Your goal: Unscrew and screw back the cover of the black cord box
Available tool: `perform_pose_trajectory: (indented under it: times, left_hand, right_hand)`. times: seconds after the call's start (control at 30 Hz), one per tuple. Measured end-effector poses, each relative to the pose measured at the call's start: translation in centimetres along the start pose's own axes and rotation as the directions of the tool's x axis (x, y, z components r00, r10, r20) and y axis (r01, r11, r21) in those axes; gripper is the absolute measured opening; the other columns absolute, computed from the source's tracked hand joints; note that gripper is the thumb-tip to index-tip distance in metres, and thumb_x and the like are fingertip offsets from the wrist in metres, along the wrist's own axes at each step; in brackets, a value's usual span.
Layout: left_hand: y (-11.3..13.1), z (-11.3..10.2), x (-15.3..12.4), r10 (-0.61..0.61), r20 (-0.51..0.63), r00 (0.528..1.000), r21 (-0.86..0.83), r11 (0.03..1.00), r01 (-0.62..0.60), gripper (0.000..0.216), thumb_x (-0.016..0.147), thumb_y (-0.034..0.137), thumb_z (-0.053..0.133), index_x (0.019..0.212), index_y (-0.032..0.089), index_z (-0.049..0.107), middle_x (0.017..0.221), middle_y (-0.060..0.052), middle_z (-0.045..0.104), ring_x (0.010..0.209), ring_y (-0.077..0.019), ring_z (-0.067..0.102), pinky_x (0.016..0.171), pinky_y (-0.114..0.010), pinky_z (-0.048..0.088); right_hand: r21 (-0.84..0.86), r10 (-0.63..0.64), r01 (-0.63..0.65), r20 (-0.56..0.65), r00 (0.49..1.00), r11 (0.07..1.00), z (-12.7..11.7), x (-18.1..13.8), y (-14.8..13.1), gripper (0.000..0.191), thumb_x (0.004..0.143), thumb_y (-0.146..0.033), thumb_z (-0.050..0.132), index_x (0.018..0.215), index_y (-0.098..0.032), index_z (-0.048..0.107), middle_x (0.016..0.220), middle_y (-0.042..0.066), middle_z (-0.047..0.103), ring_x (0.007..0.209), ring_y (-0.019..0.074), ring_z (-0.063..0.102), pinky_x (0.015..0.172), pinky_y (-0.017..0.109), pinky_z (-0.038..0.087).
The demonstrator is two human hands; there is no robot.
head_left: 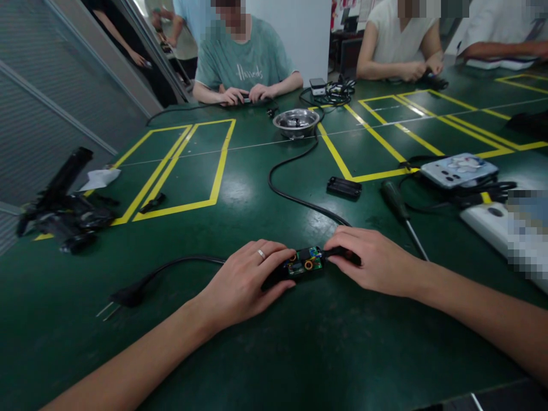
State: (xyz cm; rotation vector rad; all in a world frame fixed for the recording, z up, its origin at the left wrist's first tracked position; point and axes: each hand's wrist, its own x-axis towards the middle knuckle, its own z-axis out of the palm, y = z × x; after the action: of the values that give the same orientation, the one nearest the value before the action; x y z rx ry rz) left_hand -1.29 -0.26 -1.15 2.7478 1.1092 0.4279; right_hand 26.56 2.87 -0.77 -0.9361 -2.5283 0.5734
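Observation:
My left hand [248,279] is closed around the left end of a small black casing with a green circuit board [305,261] showing inside. Copper-coloured ring coils and thin wires sit on the board. A black cable leaves the casing on the left and ends in a two-pin plug [128,294]. On the other side, my right hand [366,258] pinches the black cable [338,252] where it enters the casing. That cable runs on away from me in a curve. Beyond my right hand lies a loose black cover [343,188], apart from the casing.
Right of my hands lie a screwdriver [402,214], a phone [460,169] and a white device [492,228]. A metal bowl [296,123] holds small parts. Black parts in plastic [71,211] are at the left. Yellow tape marks the green table [274,354]. Co-workers sit opposite.

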Motion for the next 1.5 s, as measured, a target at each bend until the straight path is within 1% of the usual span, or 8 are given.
perform_pose_trajectory:
  times: [0.2, 0.33, 0.6, 0.8, 0.97, 1.13, 1.27, 1.5]
  left_hand:
    - [-0.1, 0.2, 0.0, -0.019, -0.02, 1.0, -0.001, 1.0, 0.019, 0.041, 0.091, 0.035, 0.059, 0.128, 0.018, 0.05, 0.12, -0.009, 0.059, 0.104, -0.0215, 0.057, 0.089, -0.039, 0.05]
    - [-0.2, 0.2, 0.2, -0.022, -0.037, 0.999, -0.001, 1.0, 0.022, 0.04, 0.091, 0.035, 0.06, 0.126, 0.017, 0.051, 0.12, -0.009, 0.06, 0.104, -0.021, 0.057, 0.089, -0.038, 0.05]
    - [-0.4, 0.4, 0.1, -0.05, -0.041, 0.998, 0.001, 0.999, 0.05, 0.041, 0.091, 0.034, 0.059, 0.129, 0.018, 0.051, 0.123, -0.009, 0.059, 0.106, -0.0213, 0.056, 0.091, -0.04, 0.05]
    - [-0.3, 0.2, 0.3, -0.059, -0.039, 0.998, -0.007, 0.998, 0.059, 0.04, 0.092, 0.033, 0.059, 0.128, 0.018, 0.051, 0.123, -0.009, 0.059, 0.106, -0.0208, 0.056, 0.091, -0.039, 0.051]
    - [-0.2, 0.1, 0.3, -0.061, -0.043, 0.997, -0.026, 0.998, 0.06, 0.038, 0.092, 0.032, 0.058, 0.127, 0.018, 0.052, 0.122, -0.009, 0.059, 0.105, -0.0207, 0.057, 0.09, -0.039, 0.051]
    - [-0.2, 0.0, 0.4, -0.07, -0.019, 0.997, -0.047, 0.996, 0.069, 0.037, 0.093, 0.032, 0.057, 0.127, 0.019, 0.053, 0.123, -0.01, 0.058, 0.107, -0.0217, 0.056, 0.091, -0.041, 0.051]
    - [-0.1, -0.1, 0.6, -0.07, -0.014, 0.997, -0.051, 0.996, 0.069, 0.038, 0.093, 0.033, 0.057, 0.127, 0.018, 0.053, 0.123, -0.011, 0.058, 0.107, -0.0228, 0.056, 0.092, -0.042, 0.051]
    - [-0.1, -0.1, 0.7, -0.067, -0.005, 0.998, -0.042, 0.997, 0.067, 0.036, 0.093, 0.033, 0.056, 0.126, 0.018, 0.054, 0.122, -0.011, 0.058, 0.107, -0.0222, 0.056, 0.092, -0.041, 0.05]
  right_hand:
    - [-0.01, -0.027, 0.027, 0.0, 1.0, 1.0, 0.3, 0.0, 0.4, 0.019, 0.094, -0.024, 0.052, 0.107, -0.018, 0.063, 0.102, 0.005, 0.063, 0.089, 0.0163, 0.059, 0.083, 0.033, 0.048]
    - [-0.044, -0.057, 0.055, -0.034, 0.998, 0.998, 0.4, 0.2, 0.8, 0.02, 0.094, -0.025, 0.053, 0.108, -0.019, 0.065, 0.104, 0.004, 0.064, 0.095, 0.0166, 0.059, 0.089, 0.034, 0.047]
    - [-0.053, -0.021, 0.018, -0.059, 0.998, 0.998, 0.3, 0.5, 1.2, 0.018, 0.093, -0.028, 0.055, 0.104, -0.019, 0.066, 0.103, 0.003, 0.066, 0.099, 0.0171, 0.059, 0.094, 0.036, 0.045]
    - [-0.007, -0.002, 0.001, -0.05, 0.999, 1.0, 0.3, 0.5, 1.3, 0.018, 0.093, -0.025, 0.056, 0.105, -0.019, 0.067, 0.102, 0.004, 0.066, 0.096, 0.0171, 0.058, 0.091, 0.036, 0.046]
    - [0.037, 0.011, -0.009, -0.061, 0.998, 0.999, 0.3, 0.5, 1.3, 0.016, 0.092, -0.024, 0.058, 0.101, -0.018, 0.069, 0.099, 0.005, 0.066, 0.094, 0.0169, 0.058, 0.088, 0.035, 0.047]
    - [0.078, 0.034, -0.028, -0.077, 0.996, 0.997, 0.5, 0.4, 1.1, 0.016, 0.09, -0.025, 0.06, 0.1, -0.019, 0.071, 0.098, 0.005, 0.067, 0.092, 0.0173, 0.059, 0.085, 0.036, 0.048]
    - [0.052, 0.008, -0.003, -0.093, 0.996, 0.999, 0.6, 0.4, 1.1, 0.016, 0.09, -0.024, 0.06, 0.1, -0.018, 0.071, 0.097, 0.005, 0.067, 0.091, 0.0175, 0.058, 0.085, 0.036, 0.048]
    - [0.044, 0.01, -0.008, -0.047, 0.999, 0.999, 0.3, 0.6, 1.1, 0.018, 0.091, -0.024, 0.058, 0.102, -0.018, 0.071, 0.097, 0.004, 0.067, 0.091, 0.0165, 0.058, 0.087, 0.035, 0.047]
